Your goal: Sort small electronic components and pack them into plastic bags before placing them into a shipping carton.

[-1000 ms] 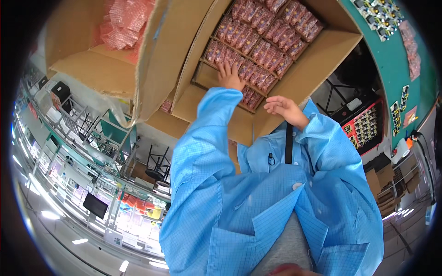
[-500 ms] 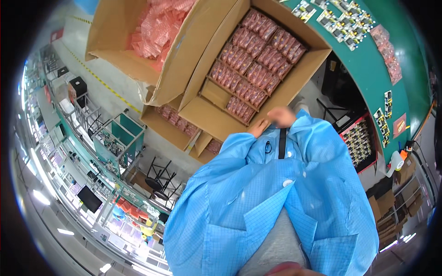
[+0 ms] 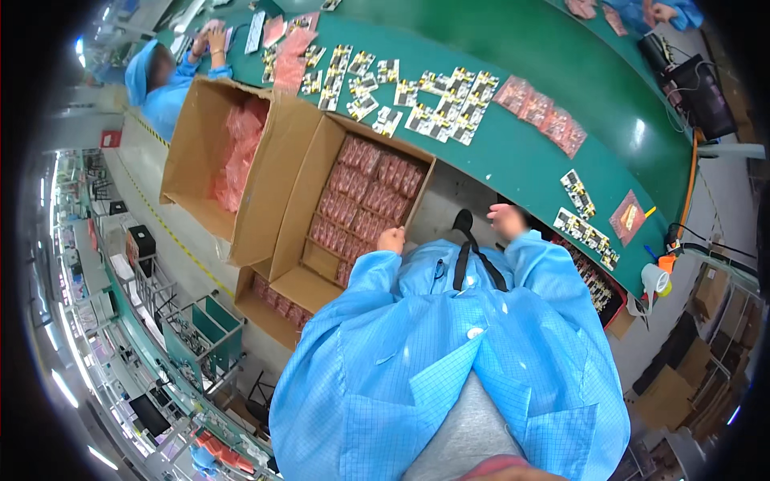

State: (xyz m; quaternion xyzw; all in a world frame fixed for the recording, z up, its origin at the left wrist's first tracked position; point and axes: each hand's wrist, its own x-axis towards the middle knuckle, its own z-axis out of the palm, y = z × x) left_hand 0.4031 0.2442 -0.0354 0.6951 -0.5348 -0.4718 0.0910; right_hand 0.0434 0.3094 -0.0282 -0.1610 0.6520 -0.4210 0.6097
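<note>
My left hand (image 3: 391, 240) is in front of me beside the right edge of the open cardboard carton (image 3: 298, 282), its fingers curled in and no object showing in them. The carton holds rows of pink bubble-wrapped packs (image 3: 353, 180) between cardboard dividers. My right hand (image 3: 507, 221) hangs near the front edge of the green table (image 3: 525, 180), with its fingers loosely apart and nothing seen in them; part of it is blurred. Closest to it on the table lies a strip of circuit boards (image 3: 585, 235). A black tray of circuit boards (image 3: 589, 276) sits below the table edge.
Several circuit boards (image 3: 453, 104) and pink bubble-wrapped packs (image 3: 541, 116) lie on the table. To the left stands a carton of pink bubble bags (image 3: 241, 152). A co-worker in blue (image 3: 164, 92) is at the far left; another person's hand (image 3: 662, 13) shows at the upper right.
My view has swung toward the table, bringing more of it and a co-worker into sight. My hands, close together at the carton before, are now apart, the right one nearer the table.
</note>
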